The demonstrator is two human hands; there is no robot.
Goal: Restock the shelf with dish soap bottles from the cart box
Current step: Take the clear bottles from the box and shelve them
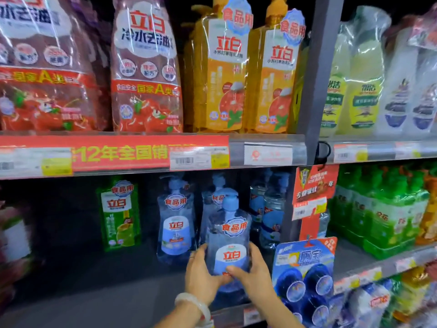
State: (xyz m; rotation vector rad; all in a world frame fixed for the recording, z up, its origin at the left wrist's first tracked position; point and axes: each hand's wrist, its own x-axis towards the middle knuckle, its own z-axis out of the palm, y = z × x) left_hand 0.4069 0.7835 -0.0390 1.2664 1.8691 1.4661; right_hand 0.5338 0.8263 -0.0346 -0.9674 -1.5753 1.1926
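The head camera looks at two levels of a shop shelf (146,287). On the lower level, both hands hold one clear blue pump bottle (228,235) upright near the front edge. The left hand (201,274) wraps its fingers round the bottle's left side, thumb across the front low down; a pale bracelet (194,304) sits on that wrist. The right hand (251,272) curls round the right side, its thumb lying over the lower label. Whether the bottle's base touches the shelf cannot be told, as the hands cover it.

Just behind and to the left stands another blue bottle (176,218), with more of the same kind behind the held one. Farther left, well apart, a green bottle (120,214) stands toward the back. To the right of the hands hangs a card pack of round blue toilet blocks (305,278), with an orange promo sign (314,185) above it.

On the upper level stand red-labelled refill pouches (146,67) and, beside them, orange bottles (224,67). A red price strip (118,153) runs along that level's front edge. Past the grey upright (314,67), to the right, stand pale yellow and white bottles above and green bottles (383,216) below.
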